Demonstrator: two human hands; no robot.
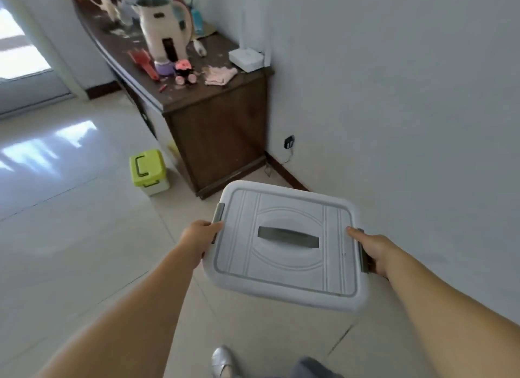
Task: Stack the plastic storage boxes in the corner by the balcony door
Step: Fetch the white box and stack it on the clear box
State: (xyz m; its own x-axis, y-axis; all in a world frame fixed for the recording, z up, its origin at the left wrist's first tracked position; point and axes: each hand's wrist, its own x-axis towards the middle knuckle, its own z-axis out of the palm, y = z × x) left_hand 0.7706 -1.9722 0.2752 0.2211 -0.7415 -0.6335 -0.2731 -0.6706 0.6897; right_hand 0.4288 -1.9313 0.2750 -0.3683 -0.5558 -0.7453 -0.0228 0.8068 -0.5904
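Observation:
A white plastic storage box [287, 268] with a grey lid handle and grey side latches hangs above the floor in front of me, lid up. My left hand [197, 237] grips its left edge by the latch. My right hand [371, 251] grips the right edge by the other latch. A smaller box with a lime-green lid [146, 168] and a dark handle stands on the floor to the left of the cabinet. The balcony door [19, 54] shows bright at the far left.
A dark wooden cabinet [219, 136] stands against the white wall, its top cluttered with a kettle [163, 31], toys and a white router [247, 58]. A wall socket [289, 142] with a cable sits low behind it. Pale tiled floor [70, 237] spreads left. My shoe [222, 362] shows below.

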